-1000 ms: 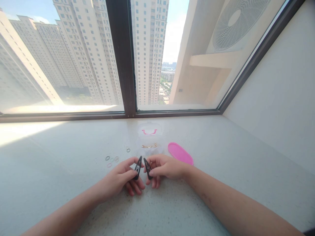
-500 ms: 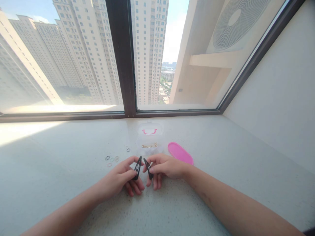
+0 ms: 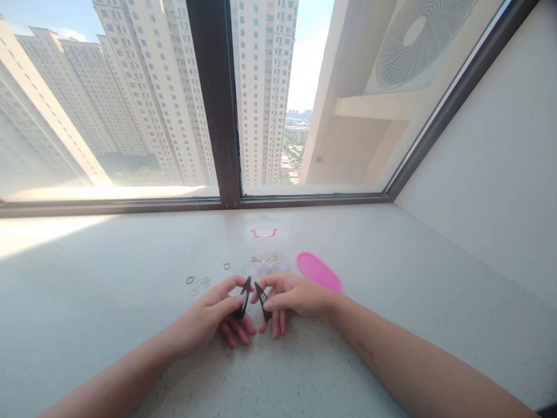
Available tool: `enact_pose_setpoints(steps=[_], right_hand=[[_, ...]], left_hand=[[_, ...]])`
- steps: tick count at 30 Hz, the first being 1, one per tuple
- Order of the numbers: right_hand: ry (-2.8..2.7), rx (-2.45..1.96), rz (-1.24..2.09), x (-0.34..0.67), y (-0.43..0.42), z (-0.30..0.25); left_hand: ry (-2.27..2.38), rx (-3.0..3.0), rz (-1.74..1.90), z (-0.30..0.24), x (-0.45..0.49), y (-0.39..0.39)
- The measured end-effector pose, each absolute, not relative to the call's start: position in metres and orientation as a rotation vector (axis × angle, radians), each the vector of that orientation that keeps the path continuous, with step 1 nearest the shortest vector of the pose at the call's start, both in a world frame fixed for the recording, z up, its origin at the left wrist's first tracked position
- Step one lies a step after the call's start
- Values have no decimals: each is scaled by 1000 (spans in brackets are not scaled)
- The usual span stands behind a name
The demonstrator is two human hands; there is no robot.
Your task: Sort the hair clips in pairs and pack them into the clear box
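Between thumb and fingers, my left hand pinches a black snap hair clip that stands tilted. My right hand pinches a second black hair clip, leaning the opposite way. The clips' upper tips are close together but apart, and both hands are low over the pale speckled sill. Just beyond them is a clear plastic box with gold-coloured hairpins in it. Its transparent lid bears a pink handle.
Several small elastic bands lie left of the box, some dark and some pale. To the right is a pink oval lid or tray, partly behind my right wrist. A brown window frame borders the sill at the back, and a white wall rises on the right.
Both thumbs have shifted slightly on the clips, and the left thumb now sits a little higher. The clips have turned slightly, while everything else stays in place.
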State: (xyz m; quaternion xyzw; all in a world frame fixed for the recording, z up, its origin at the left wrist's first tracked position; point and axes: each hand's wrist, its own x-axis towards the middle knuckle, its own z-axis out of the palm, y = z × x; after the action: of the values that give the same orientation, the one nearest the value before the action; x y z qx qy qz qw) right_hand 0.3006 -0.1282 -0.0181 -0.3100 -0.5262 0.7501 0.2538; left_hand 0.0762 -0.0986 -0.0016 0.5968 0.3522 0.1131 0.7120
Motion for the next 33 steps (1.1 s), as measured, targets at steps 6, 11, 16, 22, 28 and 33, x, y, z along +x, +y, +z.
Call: enact_pose_setpoints(steps=[6, 11, 16, 22, 28, 33], right_hand=[[-1444, -858, 2027, 300, -128, -18], [-1445, -845, 2026, 299, -128, -20], [-1449, -844, 2026, 300, -127, -19], [-1460, -847, 2029, 299, -129, -16], [-1488, -895, 2006, 297, -131, -18], [-1489, -928, 1991, 298, -130, -21]], left_hand=[[765, 1339, 242, -2, 76, -99], [754, 1345, 242, -3, 76, -98], [746, 1360, 240, -5, 76, -97], [738, 1386, 237, -7, 75, -98], [740, 1387, 239, -9, 74, -99], [739, 1394, 239, -9, 74, -99]])
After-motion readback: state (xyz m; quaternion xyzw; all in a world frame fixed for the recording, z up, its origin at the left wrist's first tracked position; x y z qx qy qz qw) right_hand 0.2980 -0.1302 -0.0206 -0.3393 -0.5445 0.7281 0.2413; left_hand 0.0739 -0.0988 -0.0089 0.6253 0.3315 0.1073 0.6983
